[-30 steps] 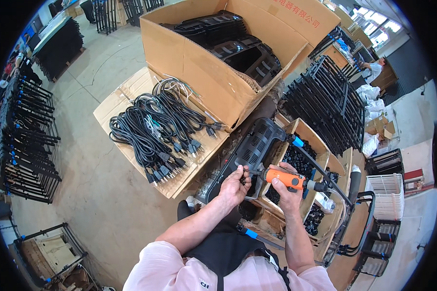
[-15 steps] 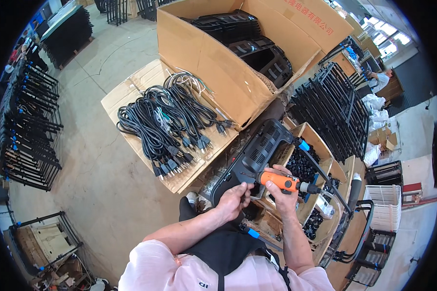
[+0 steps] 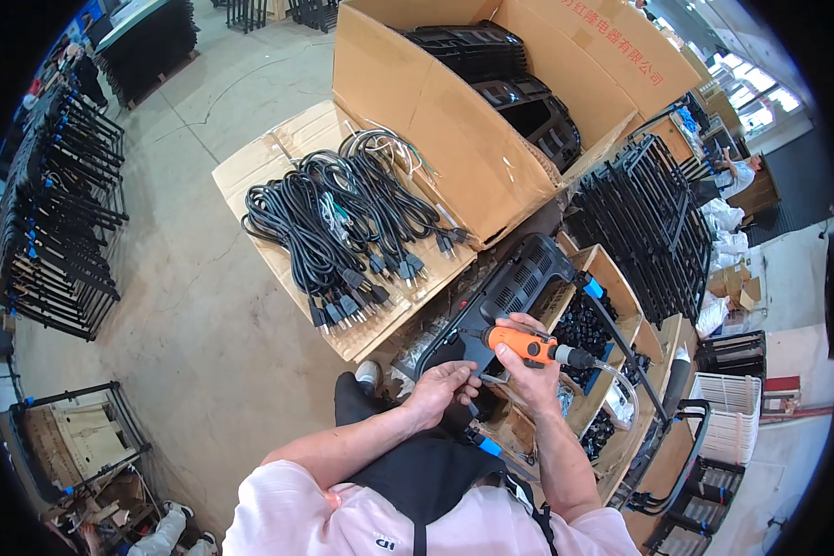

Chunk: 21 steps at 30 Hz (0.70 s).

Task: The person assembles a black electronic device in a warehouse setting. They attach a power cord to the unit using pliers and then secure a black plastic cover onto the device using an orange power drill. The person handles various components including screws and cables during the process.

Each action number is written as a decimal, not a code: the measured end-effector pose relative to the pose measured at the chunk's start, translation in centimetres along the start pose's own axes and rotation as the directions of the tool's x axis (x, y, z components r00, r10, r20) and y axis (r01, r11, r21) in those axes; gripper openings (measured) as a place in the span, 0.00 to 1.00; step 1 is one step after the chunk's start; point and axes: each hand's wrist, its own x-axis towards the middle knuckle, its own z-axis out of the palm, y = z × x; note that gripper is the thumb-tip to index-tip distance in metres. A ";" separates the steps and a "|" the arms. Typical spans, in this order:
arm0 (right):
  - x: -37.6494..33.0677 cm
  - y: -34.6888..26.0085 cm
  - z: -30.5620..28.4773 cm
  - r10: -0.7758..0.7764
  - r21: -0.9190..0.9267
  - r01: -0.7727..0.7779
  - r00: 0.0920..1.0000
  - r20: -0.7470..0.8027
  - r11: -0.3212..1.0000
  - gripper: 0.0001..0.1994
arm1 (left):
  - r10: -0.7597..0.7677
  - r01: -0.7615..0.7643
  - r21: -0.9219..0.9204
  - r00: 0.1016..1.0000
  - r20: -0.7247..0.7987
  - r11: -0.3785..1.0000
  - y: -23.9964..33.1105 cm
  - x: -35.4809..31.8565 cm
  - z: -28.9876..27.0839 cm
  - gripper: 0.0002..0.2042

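Observation:
A black plastic housing with vent slots (image 3: 519,289) lies tilted in front of me, above the parts bins. My right hand (image 3: 534,375) is wrapped round an orange air screwdriver (image 3: 519,343), whose dark nose points left over the housing. A clear hose (image 3: 625,378) runs from the driver's rear end. At the housing's near edge, my left hand (image 3: 443,391) has thumb and fingers pinched together. Whatever those fingers hold is too small or hidden to make out.
Bundled black power cords (image 3: 343,227) lie on a cardboard flap at left. Behind stands an open carton (image 3: 417,111) holding black plastic parts. Wooden bins (image 3: 635,320) with small black parts are at right. Black frames (image 3: 639,222) stand beyond, and a person (image 3: 737,176) is farther right.
The view has shifted, so the surroundings sit farther right. My left hand has drawn slightly nearer to me along the housing's edge. The screwdriver stays in my right hand, its nose over the housing.

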 end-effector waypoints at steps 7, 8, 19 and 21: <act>0.9 0.0 1.5 -0.029 -0.175 0.042 0.997 0.076 0.984 0.22 | -0.074 0.073 -0.049 0.997 -0.018 0.996 0.1 -0.2 -1.5 0.11; 1.0 0.0 1.7 -0.042 -0.226 0.061 0.995 0.088 0.972 0.21 | -0.081 0.079 -0.068 0.996 -0.023 0.995 0.2 -0.3 -1.6 0.11; 1.2 -0.8 2.3 -0.010 -0.083 0.018 0.996 0.089 0.996 0.27 | -0.173 0.139 -0.226 0.976 -0.135 0.964 0.0 0.3 -1.4 0.13; -0.4 -1.6 1.7 -0.034 -0.075 0.035 0.999 0.014 0.997 0.28 | -0.176 0.133 -0.277 0.975 -0.138 0.952 0.1 0.3 -1.1 0.14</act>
